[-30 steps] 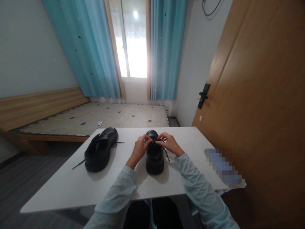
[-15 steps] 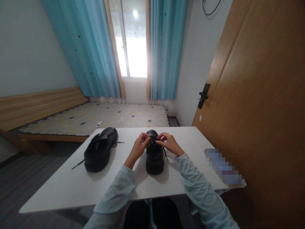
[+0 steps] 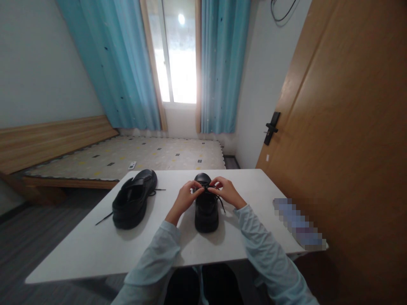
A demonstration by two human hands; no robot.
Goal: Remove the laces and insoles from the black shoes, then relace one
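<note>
A black lace-up shoe [image 3: 206,218] stands on the white table [image 3: 171,248], its heel toward me and its toe pointing away. Over its lacing, my left hand [image 3: 190,191] pinches a shoelace from the left side. My right hand [image 3: 224,189] pinches lace from the right, its fingertips close to those of the left. A loose end of the black shoelace [image 3: 221,204] hangs past the shoe's right side. The exact course of the lace between my fingers is too small and dark to make out.
A second black shoe [image 3: 132,203] sits at the table's left with its laces loose. A pixelated bluish item [image 3: 299,224] lies at the right edge, near the wooden door [image 3: 343,140]. Behind the table is a bed [image 3: 152,154] with a white remote [image 3: 132,165] on it.
My left hand has shifted slightly right, bringing its fingertips nearer to my right hand over the lacing. The right hand and both shoes stay in place.
</note>
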